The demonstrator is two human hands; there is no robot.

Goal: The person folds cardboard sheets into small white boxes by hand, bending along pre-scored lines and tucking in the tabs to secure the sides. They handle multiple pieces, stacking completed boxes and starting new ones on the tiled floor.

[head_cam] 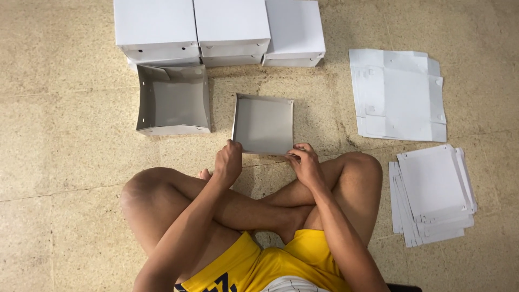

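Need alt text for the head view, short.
Seen from above, a person sitting cross-legged on a speckled floor holds the near edge of a shallow grey cardboard tray with the left hand and right hand. An open box sits left, closed white boxes behind, flat blanks stacked right.

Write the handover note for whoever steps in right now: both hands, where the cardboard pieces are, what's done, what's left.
Left hand: grips the near left corner of the half-folded grey tray on the floor.
Right hand: fingers pinch the tray's near right edge.
Done: three closed white boxes in a row at the far side; one open box just in front of them, to the left of the tray.
Left: the tray's near wall is not yet folded up. Two piles of flat white blanks lie to the right: the far pile and the near pile, both unfolded.
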